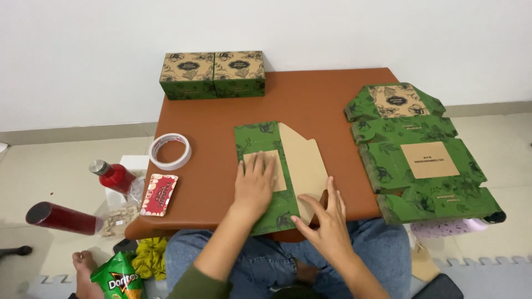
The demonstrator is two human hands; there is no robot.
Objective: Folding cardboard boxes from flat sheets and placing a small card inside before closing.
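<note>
Flat box blank (266,166): green, dark leaf print, tan inner side. Stack of blanks (421,160), right: same green print, kraft label panels. Two folded boxes (213,74), far: kraft tops, green sides. Bench (310,99): reddish brown. Tape roll (170,151), left: white.

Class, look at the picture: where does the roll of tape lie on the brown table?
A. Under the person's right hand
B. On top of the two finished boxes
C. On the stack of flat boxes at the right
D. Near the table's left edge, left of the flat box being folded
D: the roll of tape lies near the left edge of the table, left of the flat box under both hands.
</note>
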